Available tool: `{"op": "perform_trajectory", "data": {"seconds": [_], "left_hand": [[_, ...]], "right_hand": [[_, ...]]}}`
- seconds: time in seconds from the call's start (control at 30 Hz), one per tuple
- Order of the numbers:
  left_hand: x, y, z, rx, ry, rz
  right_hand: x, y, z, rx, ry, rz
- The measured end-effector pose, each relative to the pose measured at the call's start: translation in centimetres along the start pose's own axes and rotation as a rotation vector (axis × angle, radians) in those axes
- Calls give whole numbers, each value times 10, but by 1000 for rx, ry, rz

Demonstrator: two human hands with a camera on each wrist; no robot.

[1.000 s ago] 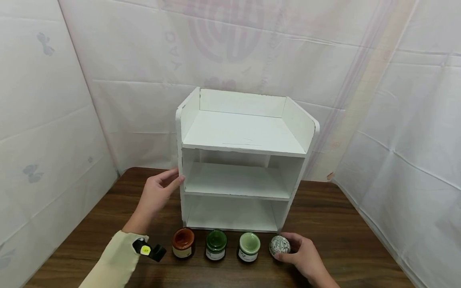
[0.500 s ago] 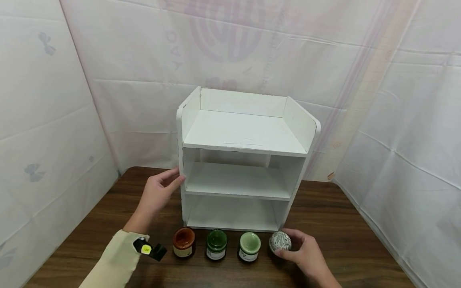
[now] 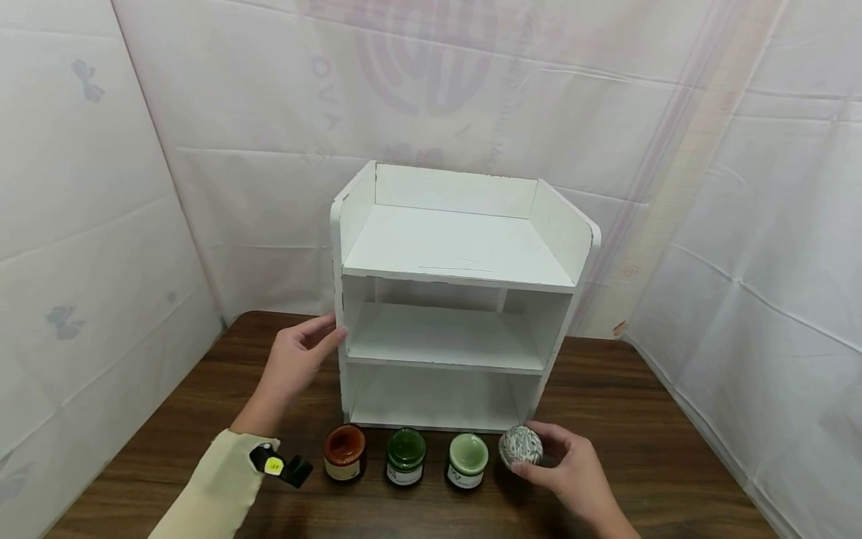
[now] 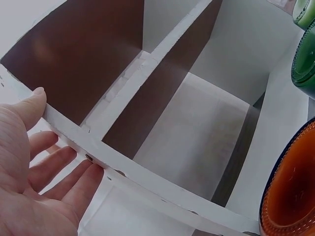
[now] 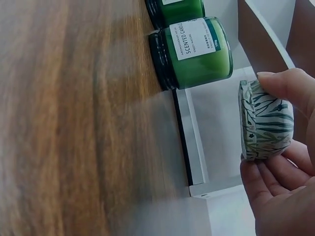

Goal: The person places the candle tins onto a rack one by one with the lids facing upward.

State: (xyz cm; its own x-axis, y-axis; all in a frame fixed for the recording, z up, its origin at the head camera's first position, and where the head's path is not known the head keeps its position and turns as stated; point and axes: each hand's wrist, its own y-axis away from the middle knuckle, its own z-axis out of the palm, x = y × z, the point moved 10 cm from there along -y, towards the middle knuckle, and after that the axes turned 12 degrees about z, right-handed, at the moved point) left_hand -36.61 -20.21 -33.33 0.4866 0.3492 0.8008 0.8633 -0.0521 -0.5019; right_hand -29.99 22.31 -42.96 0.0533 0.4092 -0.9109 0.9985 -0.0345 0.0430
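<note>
My right hand [image 3: 571, 473] pinches a small round tin [image 3: 521, 446] with a green-and-white leaf pattern between thumb and fingers. In the right wrist view the tin [image 5: 268, 120] is raised off the table, its rounded side up. My left hand [image 3: 294, 361] holds the left side panel of a white shelf unit [image 3: 438, 367], thumb on the front edge and fingers along the outer face. Three candle jars stand upside down on black lids in a row before the shelf: an amber jar [image 3: 345, 453], a dark green jar [image 3: 406, 457] and a light green jar [image 3: 467, 460].
The shelf has an open top with raised sides and two compartments below, with nothing in them. A brown wooden table [image 3: 640, 449] carries everything. White sheeting [image 3: 236, 187] hangs behind and on both sides. A black strap [image 3: 279, 466] sits on the left sleeve.
The tin and my right hand have risen a little and shifted slightly toward the shelf. My left hand stays on the side panel, and the jars have not moved.
</note>
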Motion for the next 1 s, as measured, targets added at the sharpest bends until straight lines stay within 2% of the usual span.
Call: {"op": "perform_trajectory", "data": {"seconds": [0.3, 0.6, 1.0], "left_hand": [[1, 0, 1, -2, 1, -1], [0, 1, 0, -4, -20, -9], [3, 1, 0, 4, -23, 1]], "right_hand": [[-4, 3, 0, 17, -39, -5], [-11, 6, -2, 53, -74, -70], [-14, 5, -3, 49, -164, -111]]}}
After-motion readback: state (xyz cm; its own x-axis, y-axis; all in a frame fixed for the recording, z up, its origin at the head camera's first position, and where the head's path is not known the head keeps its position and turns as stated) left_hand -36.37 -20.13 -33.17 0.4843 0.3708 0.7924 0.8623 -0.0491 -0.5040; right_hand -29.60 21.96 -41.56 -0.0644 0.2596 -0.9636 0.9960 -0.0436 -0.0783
